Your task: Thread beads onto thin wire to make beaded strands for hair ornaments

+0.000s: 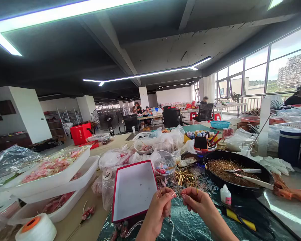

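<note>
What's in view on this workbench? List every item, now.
red-rimmed tray: 1, white with red rim, centre front
flower trays: 3, white, stacked at left
spool: 1, white with orange core, bottom left
clear bowl: 1, clear, behind the tray
gold pieces: 1 pile, gold, beside the bowl
pan: 1, black, right
bottle: 1, white, below the pan
phone: 1, orange, behind the pile
basket: 1, teal, far back
left hand: 1, bottom centre
right hand: 1, bottom centre, gold ring

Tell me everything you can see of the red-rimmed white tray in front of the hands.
It is a shallow rectangular tray with a raised red rim and a white floor; its material cannot be told. It holds nothing obvious and lies flat at the edge of a dark patterned mat. A clear plastic bag touches its left side; the left hand is just off its right edge.
</note>
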`<move>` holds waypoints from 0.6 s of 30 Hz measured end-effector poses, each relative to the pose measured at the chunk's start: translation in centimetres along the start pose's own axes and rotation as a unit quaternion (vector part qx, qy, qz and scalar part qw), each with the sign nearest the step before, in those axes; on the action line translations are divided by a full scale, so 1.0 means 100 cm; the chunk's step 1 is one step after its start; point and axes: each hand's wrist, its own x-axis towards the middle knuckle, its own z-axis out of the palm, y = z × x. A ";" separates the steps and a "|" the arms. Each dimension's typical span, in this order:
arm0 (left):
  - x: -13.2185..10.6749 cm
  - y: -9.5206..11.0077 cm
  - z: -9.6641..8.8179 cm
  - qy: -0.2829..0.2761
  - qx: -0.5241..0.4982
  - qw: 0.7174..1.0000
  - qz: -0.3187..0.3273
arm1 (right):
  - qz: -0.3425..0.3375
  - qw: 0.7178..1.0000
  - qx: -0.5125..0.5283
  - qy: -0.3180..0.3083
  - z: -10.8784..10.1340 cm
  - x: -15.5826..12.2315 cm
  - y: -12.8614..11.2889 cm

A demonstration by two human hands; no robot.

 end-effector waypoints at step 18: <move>0.004 -0.006 -0.002 -0.007 0.004 0.999 0.033 | 0.022 0.994 0.073 -0.073 0.011 -0.004 -0.012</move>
